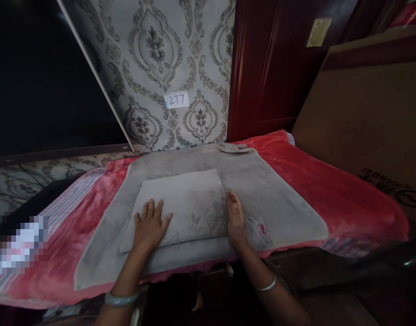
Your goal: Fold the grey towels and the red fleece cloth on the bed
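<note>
Your left hand (151,228) lies flat, fingers spread, on the folded grey cloth (191,203) at lower centre of the frame; your right hand (237,222), fingers extended, meets its right edge.

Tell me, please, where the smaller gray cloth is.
The smaller gray cloth lies just left of centre in the head view, atop the larger cloth, under the left hand.

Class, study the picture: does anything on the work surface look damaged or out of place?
Yes: the grey cloth has a frayed, hole-like patch beside the right hand, with red showing through. At its far edge, grey fabric lies rumpled.
</note>
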Demonstrator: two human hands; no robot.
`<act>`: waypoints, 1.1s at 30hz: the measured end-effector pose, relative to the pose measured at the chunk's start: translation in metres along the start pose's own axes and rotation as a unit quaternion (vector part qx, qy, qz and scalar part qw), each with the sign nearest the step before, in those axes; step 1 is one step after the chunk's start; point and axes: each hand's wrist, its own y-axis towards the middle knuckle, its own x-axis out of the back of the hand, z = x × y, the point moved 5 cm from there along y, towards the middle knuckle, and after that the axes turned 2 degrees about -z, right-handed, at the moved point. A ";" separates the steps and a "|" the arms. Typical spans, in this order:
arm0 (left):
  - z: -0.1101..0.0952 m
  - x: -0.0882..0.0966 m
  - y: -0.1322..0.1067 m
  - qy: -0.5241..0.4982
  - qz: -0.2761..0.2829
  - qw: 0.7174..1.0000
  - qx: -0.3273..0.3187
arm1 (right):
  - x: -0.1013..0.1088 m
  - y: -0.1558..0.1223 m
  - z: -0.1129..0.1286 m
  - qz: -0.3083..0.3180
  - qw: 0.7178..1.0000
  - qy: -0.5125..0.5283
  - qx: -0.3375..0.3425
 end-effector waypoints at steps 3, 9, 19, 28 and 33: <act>0.038 0.004 0.001 0.006 -0.006 0.998 0.060 | -0.001 0.006 0.011 -0.010 0.999 -0.048 0.010; -0.002 0.034 0.037 -0.026 -0.042 0.998 -0.035 | -0.074 0.059 0.040 0.102 0.950 -0.238 0.176; -0.082 -0.004 0.088 -0.083 -0.070 0.984 -0.138 | -0.112 0.095 -0.039 0.209 0.774 -0.581 0.140; -0.006 -0.009 0.104 -0.069 -0.018 0.996 -0.047 | -0.106 0.098 -0.054 0.201 0.770 -0.582 0.168; 0.074 -0.024 0.104 -0.151 0.001 0.986 0.067 | -0.108 0.096 -0.049 0.208 0.730 -0.633 0.153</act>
